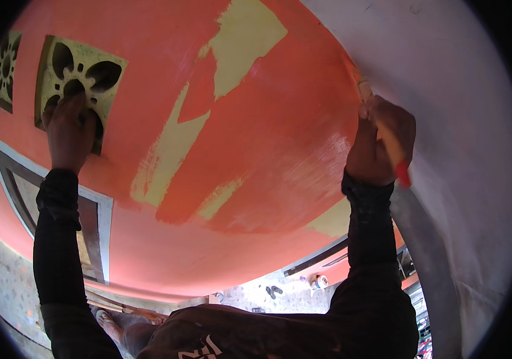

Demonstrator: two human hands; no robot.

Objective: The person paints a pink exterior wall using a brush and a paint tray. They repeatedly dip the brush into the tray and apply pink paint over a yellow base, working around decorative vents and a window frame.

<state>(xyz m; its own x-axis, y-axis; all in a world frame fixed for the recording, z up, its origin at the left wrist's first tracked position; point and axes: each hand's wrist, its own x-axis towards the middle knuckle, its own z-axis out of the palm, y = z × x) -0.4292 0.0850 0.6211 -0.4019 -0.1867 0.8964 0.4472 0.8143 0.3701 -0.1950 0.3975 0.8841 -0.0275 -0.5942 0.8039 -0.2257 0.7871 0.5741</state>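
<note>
My right hand (388,134) grips a paintbrush (390,143) with a wooden handle that ends in a red tip. Its bristle end touches the seam where the orange-painted wall (282,148) meets a pale greyish surface (439,80). On the other side, my left hand (71,128) holds on to a decorative ventilation block (103,60) set in the wall, its fingers hooked into the petal-shaped holes. The fingertips are hidden inside. Between my hands, pale yellow-green patches (247,40) show amid the darker orange paint.
A second ventilation block (7,67) sits at the far left. Below it is a window frame (99,224) with a light border. Far below on the floor lie a pair of sandals (274,291) and a paint-like bucket (319,282). My sandalled foot (109,324) stands by wooden poles (103,305).
</note>
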